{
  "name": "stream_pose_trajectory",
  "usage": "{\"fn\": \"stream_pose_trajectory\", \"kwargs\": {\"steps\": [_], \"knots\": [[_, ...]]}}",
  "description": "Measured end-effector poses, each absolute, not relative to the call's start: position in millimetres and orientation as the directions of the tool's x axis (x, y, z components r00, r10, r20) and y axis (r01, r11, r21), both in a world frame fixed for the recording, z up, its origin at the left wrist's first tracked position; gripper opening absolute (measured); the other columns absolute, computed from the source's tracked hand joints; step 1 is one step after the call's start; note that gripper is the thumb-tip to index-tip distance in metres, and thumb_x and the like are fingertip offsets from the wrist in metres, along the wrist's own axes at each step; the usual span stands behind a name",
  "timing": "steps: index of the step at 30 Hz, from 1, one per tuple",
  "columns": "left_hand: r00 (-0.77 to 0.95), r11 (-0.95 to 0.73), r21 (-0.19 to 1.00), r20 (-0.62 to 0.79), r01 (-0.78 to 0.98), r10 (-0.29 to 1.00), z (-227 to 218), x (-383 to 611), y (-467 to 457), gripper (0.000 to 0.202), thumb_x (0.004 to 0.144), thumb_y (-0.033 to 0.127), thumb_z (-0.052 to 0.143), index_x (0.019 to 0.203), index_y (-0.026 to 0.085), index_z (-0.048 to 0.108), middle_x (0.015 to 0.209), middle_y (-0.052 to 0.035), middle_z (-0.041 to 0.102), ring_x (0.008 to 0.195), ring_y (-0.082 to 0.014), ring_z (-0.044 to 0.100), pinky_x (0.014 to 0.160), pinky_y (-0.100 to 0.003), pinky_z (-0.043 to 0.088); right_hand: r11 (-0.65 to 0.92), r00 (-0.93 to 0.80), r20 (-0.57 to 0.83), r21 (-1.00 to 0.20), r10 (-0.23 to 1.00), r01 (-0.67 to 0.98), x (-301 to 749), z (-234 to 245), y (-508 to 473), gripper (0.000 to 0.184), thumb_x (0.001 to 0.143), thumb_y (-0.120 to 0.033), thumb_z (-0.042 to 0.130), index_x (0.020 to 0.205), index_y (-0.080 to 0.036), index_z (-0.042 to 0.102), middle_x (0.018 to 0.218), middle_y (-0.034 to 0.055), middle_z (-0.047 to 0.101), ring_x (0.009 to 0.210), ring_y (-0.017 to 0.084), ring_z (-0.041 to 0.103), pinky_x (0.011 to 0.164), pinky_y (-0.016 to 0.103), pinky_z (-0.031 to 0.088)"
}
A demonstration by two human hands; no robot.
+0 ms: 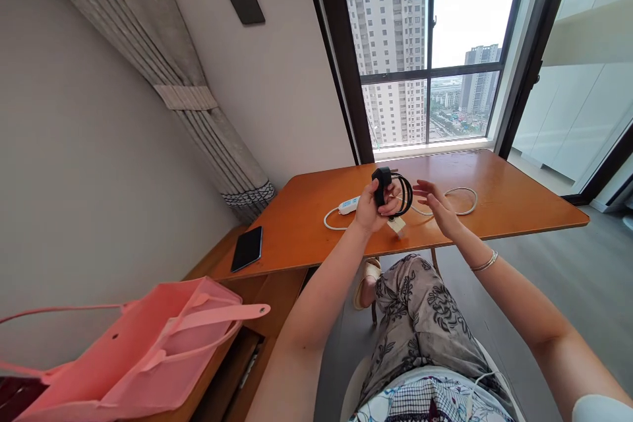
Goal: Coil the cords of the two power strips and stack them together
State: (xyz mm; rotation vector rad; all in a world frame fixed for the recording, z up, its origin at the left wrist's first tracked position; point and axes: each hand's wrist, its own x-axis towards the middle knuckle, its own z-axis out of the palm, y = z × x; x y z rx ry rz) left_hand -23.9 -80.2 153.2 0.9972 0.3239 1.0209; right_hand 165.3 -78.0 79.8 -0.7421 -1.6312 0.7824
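Note:
My left hand [372, 206] grips a black power adapter [381, 186], raised over the wooden table. Prongs seem to stick out near its top. Beside it hangs a coiled black cable [406, 195], held in the same hand. A pale tag [396, 225] shows just below the coil. To the right of the coil, my right hand [440, 206] is open with its fingers spread, holding nothing. Behind my left hand, a white power strip [349, 205] lies on the table, partly hidden, with its white cord [467, 192] looping out to the right.
The orange-brown wooden table [519, 191] stands before a window [430, 72]. A dark tablet or phone [247, 248] lies at its left end. A pink bag [163, 343] sits at the lower left, beside an open wooden drawer [242, 369]. A gathered curtain [222, 145] hangs on the left.

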Motion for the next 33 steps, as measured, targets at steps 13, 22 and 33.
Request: {"fn": "stream_pose_trajectory", "kwargs": {"steps": [13, 22, 33], "knots": [[0.161, -0.007, 0.759, 0.148, -0.651, 0.976, 145.6, -32.2, -70.7, 0.039, 0.082, 0.033, 0.077, 0.068, 0.017, 0.045, 0.056, 0.0093, 0.040, 0.034, 0.0021, 0.024, 0.034, -0.012, 0.020, 0.390, -0.452, 0.161, -0.789, 0.877, 0.475, 157.2, 40.3, -136.4, 0.080, 0.074, -0.020, 0.066, 0.147, -0.018, 0.035, 0.114, 0.0111, 0.068, 0.096, 0.025, 0.063, 0.084, 0.036, 0.046], [0.293, 0.221, 0.593, 0.026, -0.774, 0.956, 129.0, -30.3, -66.3, 0.044, 0.092, 0.044, 0.065, 0.066, 0.017, 0.041, 0.054, 0.0097, 0.034, 0.034, 0.0013, 0.026, 0.033, -0.011, 0.025, 0.137, -0.693, 0.243, -0.969, 0.679, -0.207, 169.5, 74.8, -176.5, 0.100, 0.068, -0.068, 0.079, 0.149, -0.026, 0.039, 0.128, 0.0112, 0.062, 0.106, 0.022, 0.064, 0.084, 0.030, 0.050], [0.497, 0.443, 0.576, -0.072, -0.687, 0.865, 121.5, -17.7, -95.7, 0.040, 0.094, 0.047, 0.054, 0.069, 0.018, 0.042, 0.054, 0.0086, 0.031, 0.032, 0.0004, 0.016, 0.031, -0.012, 0.021, 0.598, 0.056, 0.601, -0.799, 0.797, 0.056, 150.0, 98.4, -148.9, 0.047, 0.067, -0.062, 0.080, 0.089, -0.022, 0.070, 0.087, 0.0062, 0.074, 0.081, 0.023, 0.067, 0.076, 0.034, 0.055]]}}
